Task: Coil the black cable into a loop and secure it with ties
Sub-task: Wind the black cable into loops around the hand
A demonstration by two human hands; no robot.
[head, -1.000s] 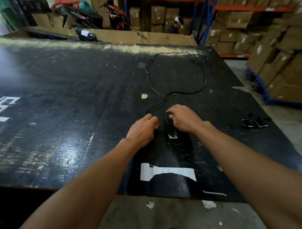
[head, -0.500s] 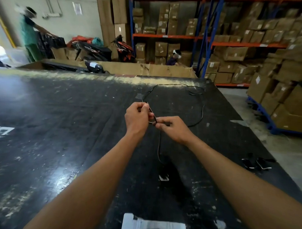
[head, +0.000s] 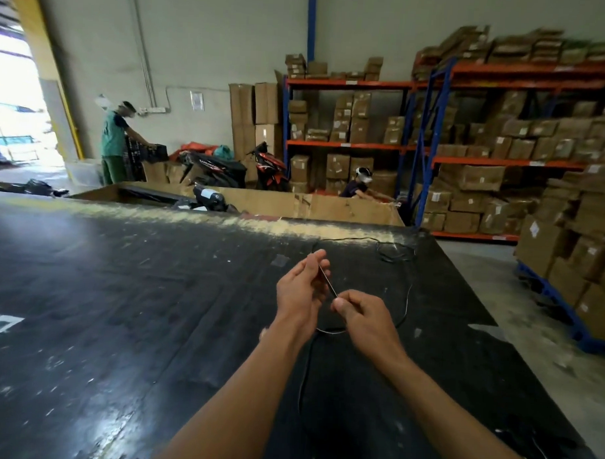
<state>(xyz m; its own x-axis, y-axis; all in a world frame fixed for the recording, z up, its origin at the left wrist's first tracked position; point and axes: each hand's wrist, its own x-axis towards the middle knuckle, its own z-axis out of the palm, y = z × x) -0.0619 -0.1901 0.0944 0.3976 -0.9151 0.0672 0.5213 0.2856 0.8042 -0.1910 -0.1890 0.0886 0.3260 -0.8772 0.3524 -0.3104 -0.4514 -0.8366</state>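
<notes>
A thin black cable (head: 407,298) lies spread over the far right part of the black table (head: 120,308), with a tangle near the far edge. Both hands are raised above the table's middle. My left hand (head: 300,292) holds a stretch of the cable between thumb and fingertips, fingers pointing up. My right hand (head: 361,317) pinches the same stretch just below and to the right. From the hands the cable hangs down toward me and curves off to the right. Small black ties (head: 540,447) lie near the table's right front edge.
A large cardboard bin (head: 346,208) stands behind the table. Shelves with brown boxes (head: 485,150) fill the right side, and stacked boxes on a blue pallet (head: 574,259) stand to the right. Two people work in the background, one at left (head: 114,142).
Both hands have lifted the cable off the table and raised it. My head has tilted up, so more of the warehouse shows. The hands have drawn slightly apart along the cable.
</notes>
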